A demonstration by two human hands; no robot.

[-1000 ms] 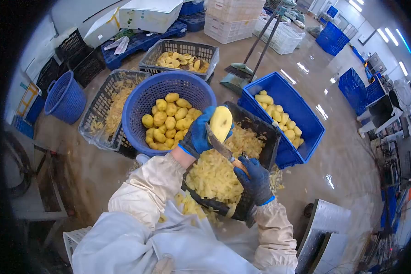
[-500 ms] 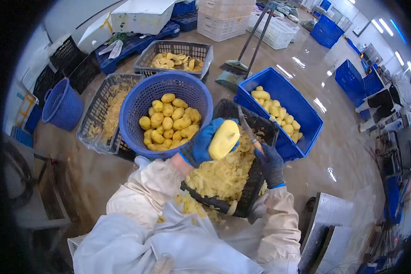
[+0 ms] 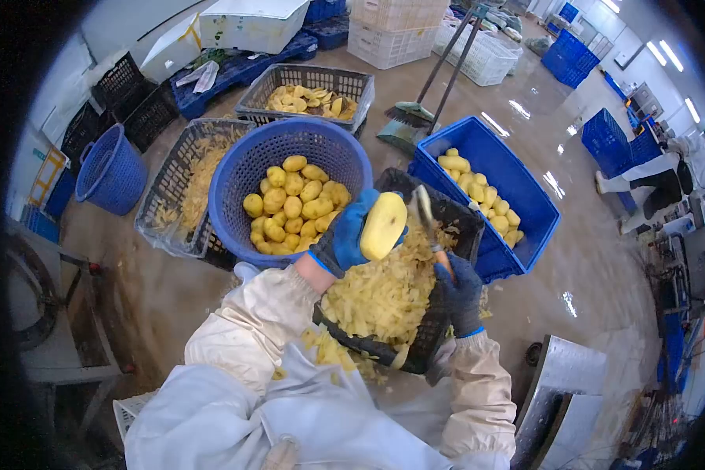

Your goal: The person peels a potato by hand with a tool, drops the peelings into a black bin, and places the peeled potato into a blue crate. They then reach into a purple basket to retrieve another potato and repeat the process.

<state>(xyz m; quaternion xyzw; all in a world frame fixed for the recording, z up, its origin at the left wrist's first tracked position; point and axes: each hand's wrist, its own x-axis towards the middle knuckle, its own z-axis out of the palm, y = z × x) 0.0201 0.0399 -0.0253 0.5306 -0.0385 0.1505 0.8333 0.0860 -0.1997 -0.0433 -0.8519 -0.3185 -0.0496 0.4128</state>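
Observation:
My left hand, in a blue glove, is closed around a large peeled yellow potato. Gripped in my gloved right hand is a peeler with an orange-brown handle; its blade end points up and away, apart from the potato. Beneath both hands sits a black crate heaped with potato peelings. Left of it, a round blue-purple basket contains several potatoes. To the right, peeled potatoes lie in a tilted blue bin.
More peelings fill a black crate on the left, and cut pieces lie in another crate behind the basket. A broom and dustpan stand on the wet floor. Another person is at far right.
The potato has turned slightly in my left hand. The peeler's blade end has swung up a little, and my right hand has shifted slightly lower. The view has moved a little.

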